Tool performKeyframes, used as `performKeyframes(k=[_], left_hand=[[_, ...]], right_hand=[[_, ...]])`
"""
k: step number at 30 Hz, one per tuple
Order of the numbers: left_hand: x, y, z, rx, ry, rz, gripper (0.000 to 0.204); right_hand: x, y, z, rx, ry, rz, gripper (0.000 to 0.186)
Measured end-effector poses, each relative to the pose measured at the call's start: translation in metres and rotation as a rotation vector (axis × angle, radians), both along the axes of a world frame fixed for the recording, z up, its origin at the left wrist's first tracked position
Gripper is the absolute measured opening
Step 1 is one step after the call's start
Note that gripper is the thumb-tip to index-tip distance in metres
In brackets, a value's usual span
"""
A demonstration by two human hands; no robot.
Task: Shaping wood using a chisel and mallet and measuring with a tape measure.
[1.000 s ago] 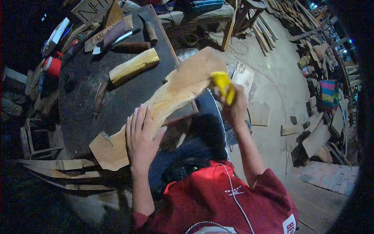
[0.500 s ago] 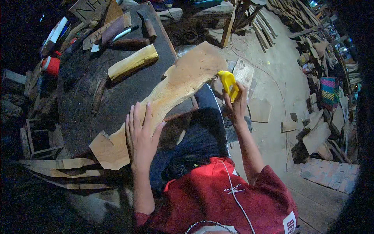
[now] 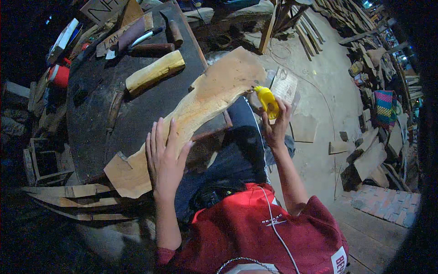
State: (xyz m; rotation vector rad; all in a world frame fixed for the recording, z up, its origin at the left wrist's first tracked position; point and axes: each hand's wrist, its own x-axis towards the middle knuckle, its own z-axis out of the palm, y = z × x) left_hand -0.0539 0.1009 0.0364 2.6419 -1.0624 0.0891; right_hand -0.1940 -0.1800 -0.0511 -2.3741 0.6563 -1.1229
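A long, pale wooden slab [image 3: 200, 105] with a wavy edge lies slantwise across the dark table's near right corner, its ends reaching past the edge. My left hand [image 3: 165, 157] rests flat on the slab's lower part, fingers stretched out. In my right hand [image 3: 277, 125] is a yellow plastic hand tool [image 3: 267, 102] with an opening in its body, its exact kind unclear. The fingers close round its lower end. The tool's narrow tip is at the slab's right edge, near a dark notch; whether it touches I cannot tell.
On the dark table [image 3: 150, 118] lie a yellowish wood block [image 3: 155, 72], a wooden-handled tool [image 3: 114, 112] and a white marker-like stick [image 3: 145, 37]. A red container [image 3: 59, 76] stands at the left. Wood scraps [image 3: 372, 160] and a colourful woven basket [image 3: 385, 109] are at the right.
The yellow tool has turned in my right hand and shifted slightly lower along the slab's edge. My left hand stays flat on the slab.
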Motion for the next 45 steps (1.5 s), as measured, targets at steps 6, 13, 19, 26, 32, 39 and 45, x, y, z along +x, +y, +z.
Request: performKeyframes(k=[6,13,19,26,32,39,45], left_hand=[[0.002,0.000,-0.003,0.003,-0.010,-0.008,0.060],[0.000,-0.002,-0.002,-0.015,0.007,-0.006,0.060],[-0.001,-0.001,-0.002,-0.020,0.011,0.002,0.060],[0.000,-0.002,-0.002,-0.012,0.022,0.002,0.062],[-0.002,-0.002,-0.003,0.002,0.011,0.007,0.062],[-0.002,-0.002,-0.005,-0.023,-0.014,-0.005,0.061],[-0.003,-0.003,-0.002,-0.034,0.027,0.017,0.060]], right_hand=[[-0.005,0.001,-0.005,0.008,0.037,-0.076,0.057],[-0.006,0.006,0.001,0.007,0.003,-0.054,0.057],[0.003,0.012,0.011,-0.024,-0.003,-0.047,0.056],[0.002,0.007,0.005,-0.032,-0.022,-0.061,0.056],[0.004,0.006,0.009,0.038,0.023,-0.036,0.056],[0.005,0.003,0.008,0.033,0.013,-0.037,0.055],[0.003,-0.008,-0.001,-0.068,0.139,-0.123,0.052]])
